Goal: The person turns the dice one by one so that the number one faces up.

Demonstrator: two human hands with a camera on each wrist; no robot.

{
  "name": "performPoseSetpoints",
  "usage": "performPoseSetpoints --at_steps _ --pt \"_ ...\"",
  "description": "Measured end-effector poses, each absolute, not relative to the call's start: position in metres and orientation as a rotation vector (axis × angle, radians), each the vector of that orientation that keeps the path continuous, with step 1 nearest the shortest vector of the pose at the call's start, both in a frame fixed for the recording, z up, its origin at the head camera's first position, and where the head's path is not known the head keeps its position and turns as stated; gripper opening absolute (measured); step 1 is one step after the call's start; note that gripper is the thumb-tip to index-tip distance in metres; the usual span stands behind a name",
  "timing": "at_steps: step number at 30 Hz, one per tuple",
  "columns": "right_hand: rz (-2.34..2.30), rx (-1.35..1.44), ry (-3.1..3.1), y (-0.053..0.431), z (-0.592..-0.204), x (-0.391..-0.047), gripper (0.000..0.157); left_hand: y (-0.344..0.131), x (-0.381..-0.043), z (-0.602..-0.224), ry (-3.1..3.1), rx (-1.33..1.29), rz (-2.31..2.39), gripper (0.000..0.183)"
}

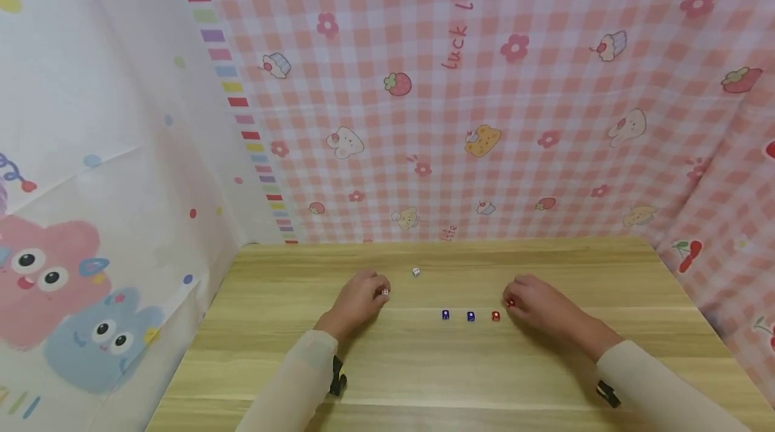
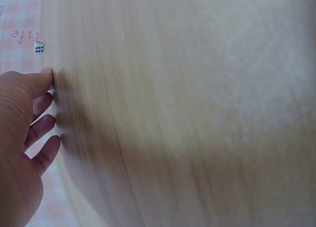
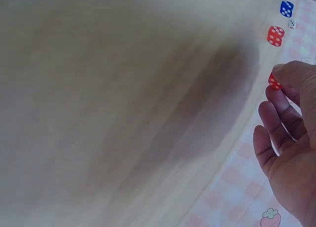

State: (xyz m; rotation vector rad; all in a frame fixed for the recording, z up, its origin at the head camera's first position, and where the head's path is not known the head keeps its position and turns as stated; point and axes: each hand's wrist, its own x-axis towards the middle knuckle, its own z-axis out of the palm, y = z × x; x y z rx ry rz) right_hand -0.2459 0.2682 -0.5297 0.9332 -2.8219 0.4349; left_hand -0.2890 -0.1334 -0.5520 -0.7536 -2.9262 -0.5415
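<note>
My left hand pinches a white die at the table's left middle. In the left wrist view that die is almost wholly hidden by the thumb. A second white die lies loose, farther back and a little to the right. My right hand pinches a red die between thumb and index finger, low over the wood. Just left of it another red die sits on the table. In line with that one stand two blue dice, spaced apart, between the hands.
The wooden table ends at a pink checked cloth hanging behind it. A white patterned cloth hangs on the left side. Dark straps show at both wrists.
</note>
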Motion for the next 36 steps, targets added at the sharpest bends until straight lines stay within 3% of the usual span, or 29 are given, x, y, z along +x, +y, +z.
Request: performPoseSetpoints --at_steps 36 --pt "0.506 0.863 -2.884 0.284 -0.542 -0.220 0.019 -0.132 -0.288 -0.552 -2.922 -0.740 -0.567 0.005"
